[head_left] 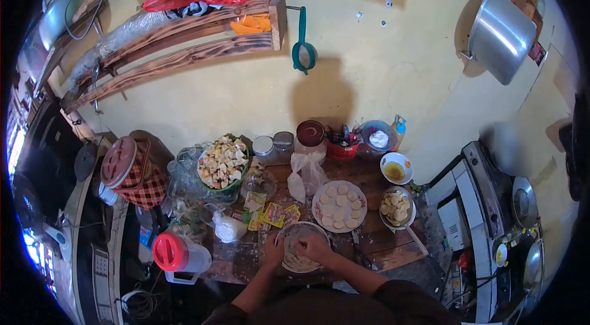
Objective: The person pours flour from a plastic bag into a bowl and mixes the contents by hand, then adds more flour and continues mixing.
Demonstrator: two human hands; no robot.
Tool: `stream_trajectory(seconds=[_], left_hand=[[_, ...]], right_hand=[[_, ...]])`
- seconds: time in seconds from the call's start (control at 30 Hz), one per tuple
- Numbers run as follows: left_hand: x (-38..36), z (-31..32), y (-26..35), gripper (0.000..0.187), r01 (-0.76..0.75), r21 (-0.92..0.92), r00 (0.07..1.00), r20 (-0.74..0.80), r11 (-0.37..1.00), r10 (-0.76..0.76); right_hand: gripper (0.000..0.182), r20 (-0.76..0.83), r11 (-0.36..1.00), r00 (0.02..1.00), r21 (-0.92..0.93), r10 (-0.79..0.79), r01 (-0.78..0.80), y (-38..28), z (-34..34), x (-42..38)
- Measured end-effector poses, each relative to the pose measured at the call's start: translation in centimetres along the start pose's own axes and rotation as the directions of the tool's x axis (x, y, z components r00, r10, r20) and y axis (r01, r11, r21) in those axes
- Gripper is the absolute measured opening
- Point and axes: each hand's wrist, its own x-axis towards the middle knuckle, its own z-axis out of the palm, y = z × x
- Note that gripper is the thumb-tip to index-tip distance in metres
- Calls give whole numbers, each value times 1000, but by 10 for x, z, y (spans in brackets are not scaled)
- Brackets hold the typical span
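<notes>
A round light bowl (pixel 300 270) with pale, dough-like stuff smeared over its inside stands at the table's front edge. My left hand (pixel 273 251) is at its left rim, fingers closed round the edge. Above the bowl's inside, my right hand (pixel 314 247) has its fingers bent together; what is between them is too small to make out. Behind and to the right sits a flowered plate (pixel 315 209) with several flat, round dough pieces (pixel 340 200). Just left of the bowl are several colourful sachets (pixel 274 214) and a white plastic bag (pixel 228 227).
On the right are a bowl of yellowish pieces (pixel 396 207) with a handle across it and a bowl of yellow liquid (pixel 396 168). A red-lidded jug (pixel 180 257) stands front left. A heaped green basket (pixel 222 164) and jars (pixel 264 148) line the back; a stove (pixel 485 171) stands right.
</notes>
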Motion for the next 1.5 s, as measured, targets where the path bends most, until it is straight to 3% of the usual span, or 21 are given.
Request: stream_trajectory(seconds=[0.07, 0.2, 0.33, 0.4, 0.47, 0.53, 0.57, 0.63, 0.7, 0.9, 0.97, 1.0, 1.07, 1.2, 1.27, 1.3, 1.37, 1.4, 1.43, 1.47, 1.5], left_hand=[[1, 3, -6, 25, -34, -26, 999, -36, 999, 33], [-1, -9, 15, 26, 48, 100, 998, 41, 994, -52], [-2, -15, 24, 29, 76, 121, 995, 62, 990, -84], [3, 4, -22, 30, -42, 14, 999, -7, 999, 43], [15, 4, -31, 30, -158, -96, 986, -74, 983, 151], [16, -13, -12, 31, 85, -154, 966, 253, 984, -44], [18, -13, -16, 31, 89, -154, 964, 261, 984, -47], [23, -14, -15, 30, -111, -33, 965, 235, 993, 115], [23, -16, -8, 31, -96, -21, 966, 239, 995, 98], [23, -4, -28, 31, -79, 26, 979, 190, 997, 72], [17, -6, -24, 30, -50, 55, 986, 163, 997, 41], [14, -7, -19, 30, -36, 56, 989, 147, 998, 27], [13, -11, -8, 30, -25, 59, 991, 131, 998, 18], [8, -12, -5, 31, 15, 48, 991, 133, 999, -22], [10, -9, -8, 31, -12, -7, 992, 123, 1000, 13], [9, -12, -2, 32, 14, 55, 991, 129, 998, -21], [10, -9, -8, 32, 42, 121, 988, 140, 992, -59], [15, -2, -24, 30, -61, 93, 992, 115, 994, 50], [17, -1, -28, 29, -165, 70, 984, 85, 984, 159], [18, -1, -31, 29, -164, 72, 984, 85, 984, 158], [17, -3, -24, 29, -148, 87, 987, 83, 985, 141]], right_hand=[[38, -20, 999, 999, 26, -32, 32, 2, 0, 4], [38, -4, 998, 998, -36, -56, 56, -7, -3, 7], [37, -21, 999, 1000, -35, 17, -18, -3, 12, 4], [36, -29, 999, 999, -29, 31, -31, -5, 18, 11], [35, -207, 995, 974, 15, 96, -95, -6, 23, 16], [33, -225, 986, 961, -2, 160, -165, -16, 23, 19], [31, -235, 974, 947, -14, 217, -226, -21, 23, 20], [31, -265, 972, 939, -20, 220, -233, -30, 25, 22], [30, -290, 972, 932, -20, 218, -234, -38, 22, 20], [26, -251, 953, 940, 249, 233, -170, -28, 31, -3], [20, -141, 662, 869, 708, 473, -246, -6, 55, -13], [20, -139, 666, 874, 705, 467, -244, -6, 52, -16], [16, -183, 773, 927, 617, 327, -151, -9, 48, -23], [17, -139, 829, 960, 543, 245, -133, -15, 34, -31], [17, -19, 937, 999, 346, -45, 49, -13, 24, -29], [17, -18, 937, 999, 345, -46, 50, -9, 24, -28], [21, -52, 998, 996, 21, -66, 67, 0, 27, -30], [21, -52, 998, 997, 23, -62, 63, 1, 24, -29], [22, -133, 980, 985, -177, -110, 85, 1, 17, -23], [24, -202, 924, 964, -372, -173, 88, 1, 11, -19], [24, -202, 925, 964, -370, -173, 88, 6, 7, -17]])
